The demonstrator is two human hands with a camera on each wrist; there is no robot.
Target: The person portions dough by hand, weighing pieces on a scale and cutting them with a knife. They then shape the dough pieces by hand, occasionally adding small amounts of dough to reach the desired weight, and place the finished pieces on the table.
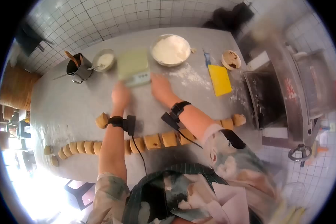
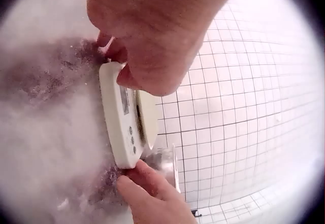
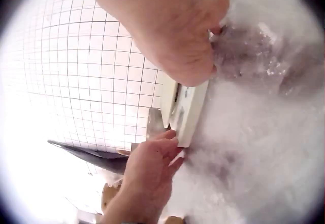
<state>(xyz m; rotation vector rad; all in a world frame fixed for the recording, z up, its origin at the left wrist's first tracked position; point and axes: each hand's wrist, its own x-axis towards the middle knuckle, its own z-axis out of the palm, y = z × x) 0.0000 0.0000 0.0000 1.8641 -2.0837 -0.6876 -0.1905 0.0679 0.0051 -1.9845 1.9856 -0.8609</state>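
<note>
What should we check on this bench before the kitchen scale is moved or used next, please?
1. Grip at both front corners: ok; the left hand and right hand each hold one side of the scale.
2. Weighing platform unloaded: ok, nothing shows on it.
3. Display reading: cannot tell; no figures are legible.
4. Clearance from the large metal bowl: cannot tell; it stands close beside the scale, and blur hides the exact gap.
5. Worktop free of loose powder: not ok; white powder is scattered in front of that bowl.
6. Dough pieces away from the scale: ok, their row lies nearer the person.
</note>
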